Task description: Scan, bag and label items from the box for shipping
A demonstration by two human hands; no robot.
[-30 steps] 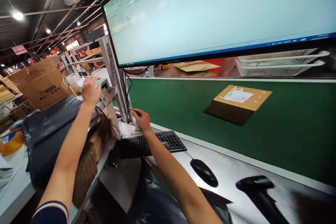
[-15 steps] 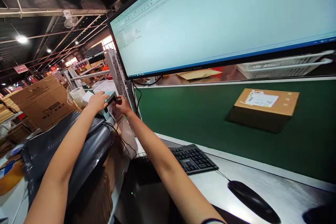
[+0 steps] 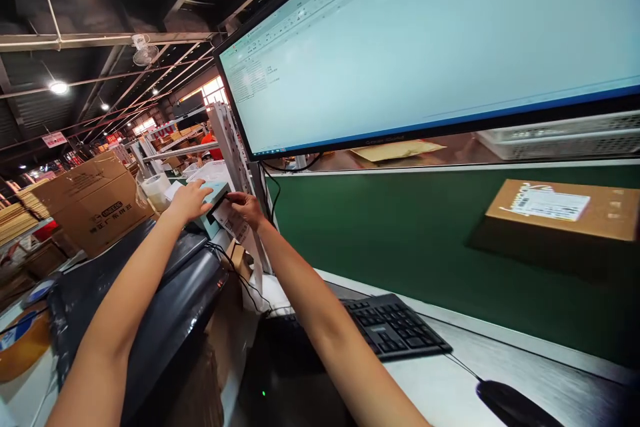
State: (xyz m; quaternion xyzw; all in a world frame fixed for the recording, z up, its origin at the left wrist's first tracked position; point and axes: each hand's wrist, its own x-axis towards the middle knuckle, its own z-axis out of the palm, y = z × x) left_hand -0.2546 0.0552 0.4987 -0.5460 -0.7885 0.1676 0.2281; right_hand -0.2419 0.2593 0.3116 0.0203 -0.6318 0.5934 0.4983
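Note:
My left hand lies over the top of a pale teal label printer, fingers spread and holding nothing. At the printer's front slot, my right hand pinches the edge of a printed paper label. The label slants down from the slot, with dark print on its face. Below it, a pale paper strip hangs toward the desk, partly hidden by my right forearm. The tips of my right fingers are small and hard to make out in detail.
A large monitor overhangs a green belt carrying a cardboard box. A black keyboard and mouse lie on the desk. Black plastic bags, a tape roll and a carton stand left.
My right hand has shifted slightly across the printer's front, and the label's printed face now shows more clearly. My left hand stays on the printer. The view has shifted; the box appears further right.

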